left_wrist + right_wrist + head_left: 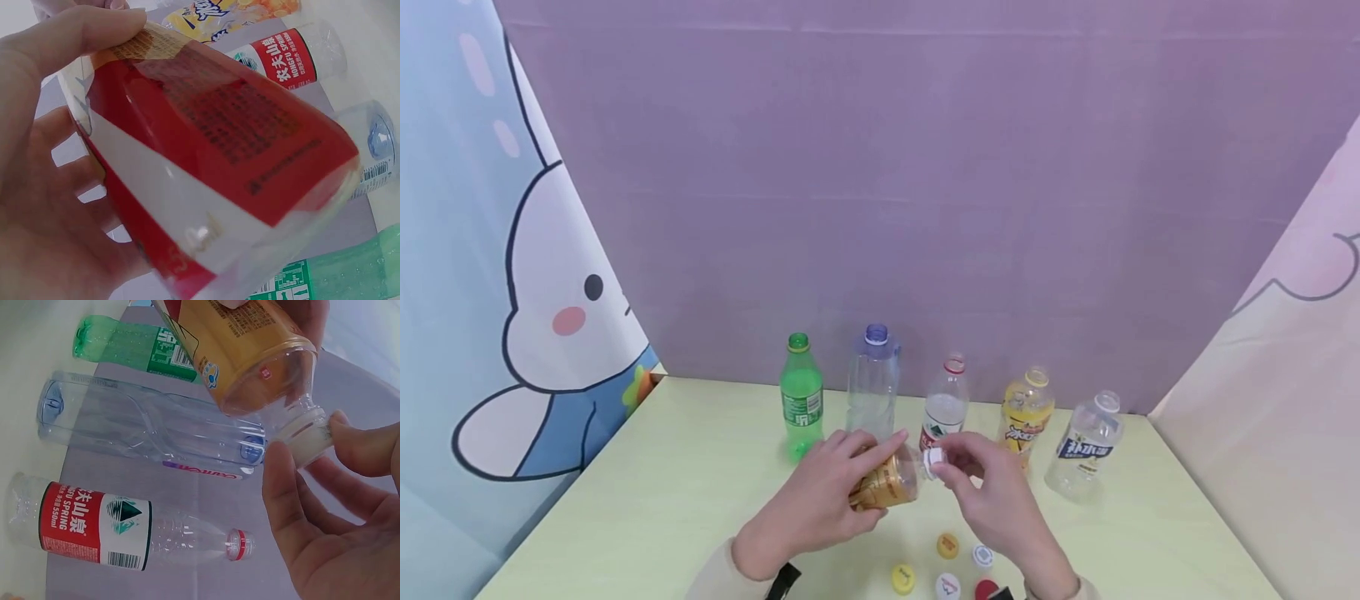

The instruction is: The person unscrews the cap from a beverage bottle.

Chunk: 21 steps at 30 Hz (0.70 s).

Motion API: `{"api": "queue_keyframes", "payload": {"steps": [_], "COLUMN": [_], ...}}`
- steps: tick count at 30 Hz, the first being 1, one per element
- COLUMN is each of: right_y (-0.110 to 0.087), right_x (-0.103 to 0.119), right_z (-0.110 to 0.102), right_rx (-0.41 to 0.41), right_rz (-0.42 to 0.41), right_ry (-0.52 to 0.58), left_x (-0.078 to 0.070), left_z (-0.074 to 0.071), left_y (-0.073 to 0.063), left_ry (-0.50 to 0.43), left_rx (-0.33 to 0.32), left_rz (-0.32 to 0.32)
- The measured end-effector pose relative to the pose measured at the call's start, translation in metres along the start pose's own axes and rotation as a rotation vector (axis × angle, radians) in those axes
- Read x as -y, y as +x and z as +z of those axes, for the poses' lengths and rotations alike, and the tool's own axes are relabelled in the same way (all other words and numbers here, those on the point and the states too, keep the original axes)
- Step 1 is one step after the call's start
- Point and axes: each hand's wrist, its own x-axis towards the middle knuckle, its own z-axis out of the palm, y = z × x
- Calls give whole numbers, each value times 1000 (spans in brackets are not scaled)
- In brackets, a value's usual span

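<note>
My left hand [823, 492] grips a clear plastic bottle [883, 485] with an orange and red label round its body. The bottle is tilted to the right, its neck toward my right hand [992, 492]. Thumb and fingers of that hand pinch a white cap [312, 445] at the bottle's mouth. In the left wrist view the bottle's red and white label [206, 119] faces the camera, with the left thumb [112, 28] lying across its upper part.
Behind stand a green bottle [802, 396], a tall clear bottle [872, 383], a red-labelled water bottle [946, 404], a yellow-labelled bottle [1028, 408] and a blue-labelled bottle [1084, 450], all uncapped. Several loose caps, including a yellow cap [903, 578] and an orange cap [947, 546], lie near me.
</note>
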Motion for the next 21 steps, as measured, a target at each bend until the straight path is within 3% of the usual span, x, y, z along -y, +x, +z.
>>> {"api": "queue_keyframes", "payload": {"steps": [7,10,14,21], "right_y": [0,1,1,2], "right_x": [1,1,2,0], "right_z": [-2,-2,-2,3], "right_rx": [21,15,9,-46], "right_rz": [-142,-166,-144,-64], "right_ry": [-43,-89,-117,35], "left_x": [1,2,3,3], "left_z": [-2,-3,-5,-5], "left_y": [0,0,0,0], "left_ry": [-80,-88,-91,-72], "left_rx": [52,76,92,79], "left_rz": [-24,-47,-72,-51]}}
